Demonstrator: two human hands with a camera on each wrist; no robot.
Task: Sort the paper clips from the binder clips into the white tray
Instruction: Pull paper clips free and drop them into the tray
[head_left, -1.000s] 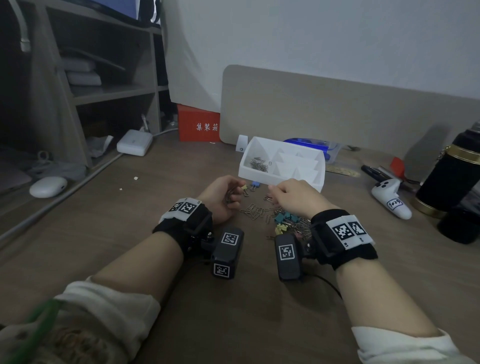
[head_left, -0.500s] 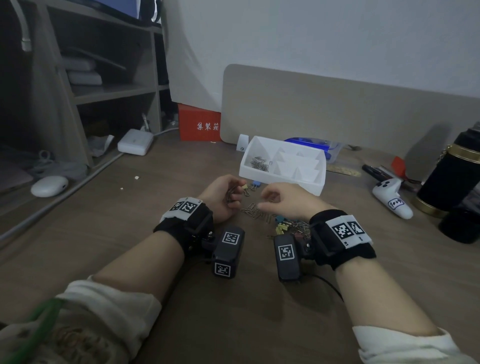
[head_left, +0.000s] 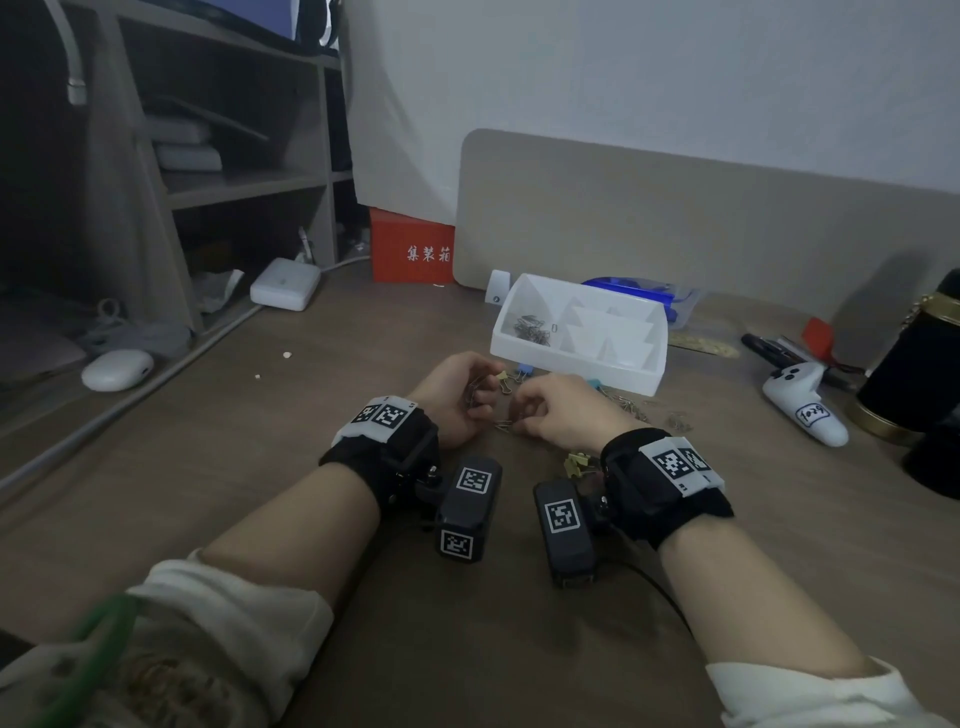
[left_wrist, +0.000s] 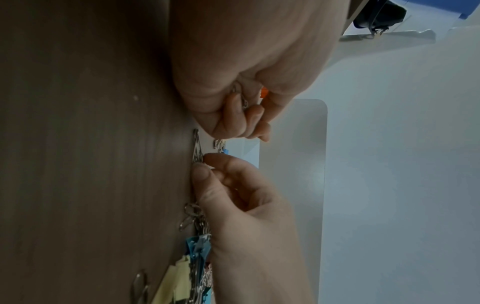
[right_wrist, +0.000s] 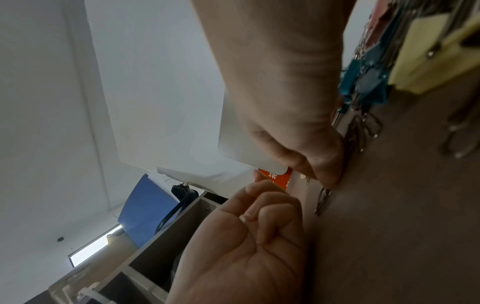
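**Two hands close in on one paper clip, just short of the white tray**

Two hands are working on the near side of the white tray (head_left: 582, 370), and the action is tight. Right hand (head_left: 563, 415) is down on the desk (head_left: 311, 467), thumb and forefinger pinched onto a silver paper clip (left_wrist: 197, 150) lying flat on the wood. From the left wrist view, that clip's long axis runs away from the fingertips toward the left hand (head_left: 457, 400), so the free end points at the other palm.

Left hand sits just beside it, fingers curled into a loose fist around a small bunch of paper clips (left_wrist: 242, 98); a glint of wire shows between the fingers. How many it holds, I can't tell.

Tray-wise: a heap of sorted paper clips (head_left: 532, 328) lies in its left compartment, and the other compartments look bare from here. Binder clips (head_left: 577, 463) in yellow and teal sit on the tray's near side, by the right wrist, with a yellow and a blue one close against the tray's front wall.

My read: the right hand is nearer this clip, and the handover across to the left is short. The pinch itself is partly hidden behind the knuckles from above, and the tangle under the right wrist is blurred, so clips linked together there can't be ruled out.
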